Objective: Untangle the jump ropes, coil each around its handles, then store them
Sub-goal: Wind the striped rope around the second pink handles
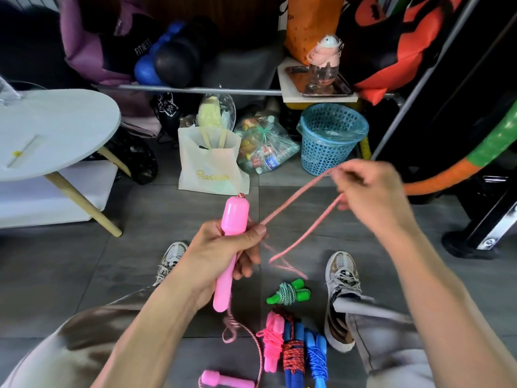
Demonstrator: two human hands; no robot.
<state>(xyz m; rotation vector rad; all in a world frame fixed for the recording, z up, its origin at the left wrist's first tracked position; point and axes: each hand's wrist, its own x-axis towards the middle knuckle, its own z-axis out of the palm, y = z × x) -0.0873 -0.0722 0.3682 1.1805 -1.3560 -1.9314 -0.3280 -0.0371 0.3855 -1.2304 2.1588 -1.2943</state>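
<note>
Head view: left hand grips pink handle, right hand pinches its rope taut. I read this as coiling; next, wrap onto handle. Finished bundles on floor.

There is a single view, from a wide-angle camera worn on the person's head. It faces forward and steeply down over the person's own knees onto the grey tiled floor. Both forearms reach in from the bottom edge, and the left hand and right hand sit close to the lens, filling the middle of the frame. The shoes on the floor lie lower in the frame, nearer the person. The top of the frame takes in a cluttered shelf farther off. The wide lens bends straight lines near the edges. With no second view, nothing is shared.
</note>
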